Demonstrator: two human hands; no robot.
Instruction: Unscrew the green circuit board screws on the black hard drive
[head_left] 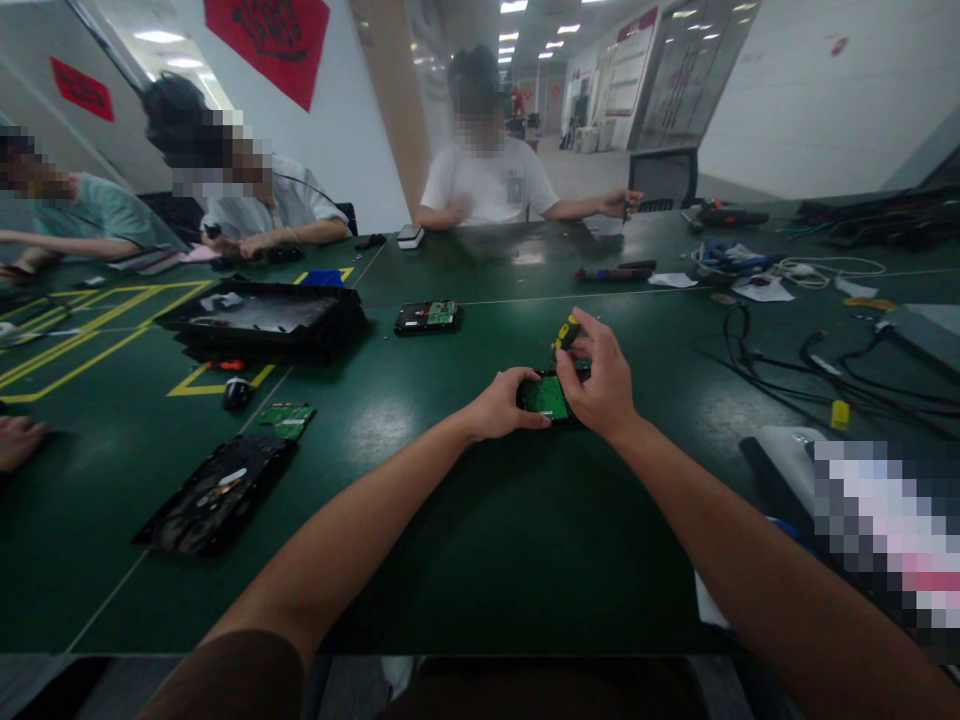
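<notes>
On the green table before me lies a hard drive (546,398), its green circuit board facing up. My left hand (504,405) grips its left end between thumb and fingers. Above its right end, my right hand (600,380) is closed around a yellow and black screwdriver (566,335). The tool stands nearly upright, and its tip is too small and hidden to tell whether it touches a screw. Part of the drive's right side is behind my right hand. A second hard drive (429,317) with a partly green top sits farther off, left of my hands.
At left are a black tray (255,308), a loose green circuit board (286,419), a black drive casing (217,495) and a mouse-like object (237,393). Black cables (795,370) spread at right. Pliers (615,272) lie beyond. A person (487,185) sits opposite; others sit left.
</notes>
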